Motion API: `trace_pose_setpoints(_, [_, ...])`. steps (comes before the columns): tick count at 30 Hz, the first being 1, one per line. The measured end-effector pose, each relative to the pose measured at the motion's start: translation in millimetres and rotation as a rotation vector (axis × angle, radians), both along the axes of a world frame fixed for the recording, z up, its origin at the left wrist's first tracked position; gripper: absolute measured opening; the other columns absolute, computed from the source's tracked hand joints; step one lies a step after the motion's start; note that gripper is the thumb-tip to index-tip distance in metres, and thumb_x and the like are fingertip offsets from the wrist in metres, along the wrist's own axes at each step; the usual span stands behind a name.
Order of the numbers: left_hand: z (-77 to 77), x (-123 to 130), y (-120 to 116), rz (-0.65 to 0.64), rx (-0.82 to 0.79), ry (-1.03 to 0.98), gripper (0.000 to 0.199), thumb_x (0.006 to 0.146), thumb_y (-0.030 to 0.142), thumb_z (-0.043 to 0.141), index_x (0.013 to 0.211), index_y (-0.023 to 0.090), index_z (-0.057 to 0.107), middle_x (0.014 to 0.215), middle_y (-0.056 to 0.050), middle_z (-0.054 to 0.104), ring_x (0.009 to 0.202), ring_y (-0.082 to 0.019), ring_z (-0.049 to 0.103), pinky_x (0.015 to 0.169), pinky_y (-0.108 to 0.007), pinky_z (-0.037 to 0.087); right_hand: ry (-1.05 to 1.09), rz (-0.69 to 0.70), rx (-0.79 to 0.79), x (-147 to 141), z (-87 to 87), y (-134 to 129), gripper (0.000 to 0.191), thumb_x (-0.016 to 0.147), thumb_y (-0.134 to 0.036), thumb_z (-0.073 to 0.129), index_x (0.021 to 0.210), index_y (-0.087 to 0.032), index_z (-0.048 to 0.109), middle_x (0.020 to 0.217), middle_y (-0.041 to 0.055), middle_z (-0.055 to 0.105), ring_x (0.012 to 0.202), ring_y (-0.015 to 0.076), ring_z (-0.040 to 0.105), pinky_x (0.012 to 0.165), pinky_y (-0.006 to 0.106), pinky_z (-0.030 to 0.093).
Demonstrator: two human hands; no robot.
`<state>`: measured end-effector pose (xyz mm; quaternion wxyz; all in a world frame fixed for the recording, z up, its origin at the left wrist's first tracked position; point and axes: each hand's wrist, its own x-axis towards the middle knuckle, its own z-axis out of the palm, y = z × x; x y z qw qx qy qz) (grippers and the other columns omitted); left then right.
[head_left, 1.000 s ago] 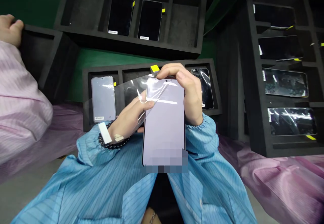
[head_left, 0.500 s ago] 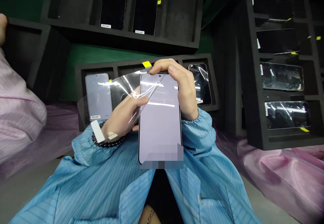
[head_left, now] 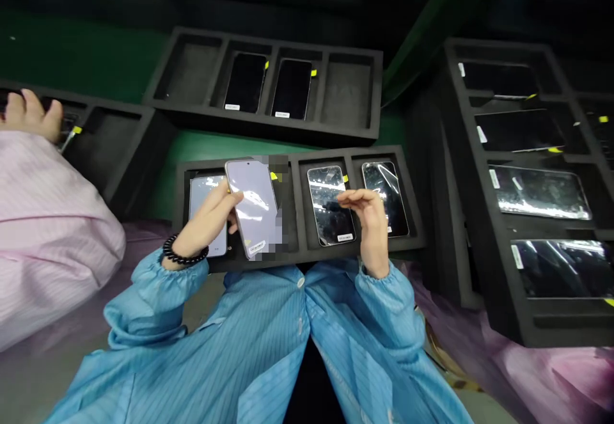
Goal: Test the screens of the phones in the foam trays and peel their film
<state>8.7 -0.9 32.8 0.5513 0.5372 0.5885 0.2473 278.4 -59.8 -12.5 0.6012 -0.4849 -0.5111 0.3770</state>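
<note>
My left hand [head_left: 208, 218] grips a light lilac phone [head_left: 254, 206] by its left edge, the thumb on its face. The phone is tilted above the near black tray [head_left: 292, 254], beside a pale phone [head_left: 215, 245] in the leftmost compartment. A white label shows at its lower end. Over the right part of the tray, my right hand [head_left: 371, 222] has its fingers stretched to the left and holds nothing. It hovers between a dark phone [head_left: 329, 210] and another dark phone [head_left: 398, 203], each lying in its own compartment.
Behind stands a second black tray [head_left: 268, 120] with two dark phones. A tray [head_left: 489, 264] at the right holds several phones. At the left, a person's pink sleeve [head_left: 57, 213] and hand [head_left: 33, 117] reach over another tray [head_left: 129, 117].
The lilac phone has moved from in front of my body to the left part of the near tray. My right hand has let go of it. The clear film is no longer over my left hand.
</note>
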Motion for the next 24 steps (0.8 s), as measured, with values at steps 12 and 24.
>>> trace_pose_setpoints(12, [-12.0, -47, 20, 0.029, 0.445, 0.668, 0.046, 0.095, 0.048, 0.033, 0.1, 0.018, 0.068, 0.096, -0.01, 0.069, 0.092, -0.024, 0.062, 0.089, -0.037, 0.046, -0.242, 0.01, -0.152, 3, -15.4, -7, 0.033, 0.105, -0.041, 0.036, 0.114, -0.024, 0.064, 0.112, 0.006, 0.069, 0.104, 0.0214, 0.064, 0.094, 0.038, 0.051])
trace_pose_setpoints(24, [-40.4, -89, 18, 0.294, 0.527, 0.456, 0.047, 0.094, 0.053, 0.031, 0.087, 0.018, 0.061, 0.098, -0.011, 0.064, 0.093, -0.024, 0.059, 0.087, -0.04, 0.05, -0.343, 0.053, -0.115, 3, -16.4, -4, 0.034, 0.106, -0.037, 0.034, 0.11, -0.024, 0.066, 0.111, 0.0051, 0.068, 0.106, 0.0207, 0.062, 0.095, 0.037, 0.048])
